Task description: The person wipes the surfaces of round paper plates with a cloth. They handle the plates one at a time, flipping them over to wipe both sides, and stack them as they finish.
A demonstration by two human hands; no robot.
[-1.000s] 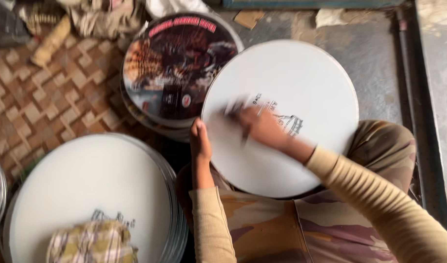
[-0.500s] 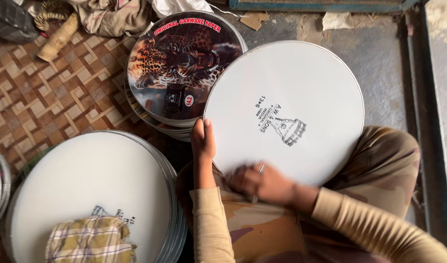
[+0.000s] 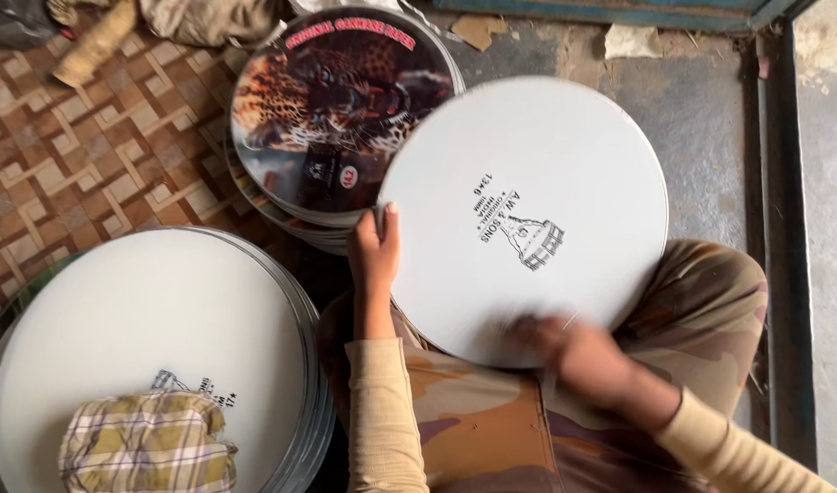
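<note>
white drumhead (image 3: 528,164) on person's lap, tilted | left hand (image 3: 375,251) grips its left rim, fingers closed | right hand (image 3: 574,351) blurred on lower face, grip unclear | leopard-print drumhead stack (image 3: 327,100) behind | white stack (image 3: 145,310) left, checked cloth (image 3: 149,443) on top

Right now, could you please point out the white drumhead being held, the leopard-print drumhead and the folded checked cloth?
white drumhead (image 3: 564,146), head view, bare upper face above the printed mark.
leopard-print drumhead (image 3: 336,100), head view, middle of the picture face.
folded checked cloth (image 3: 149,443), head view, centre of the top fold.
</note>
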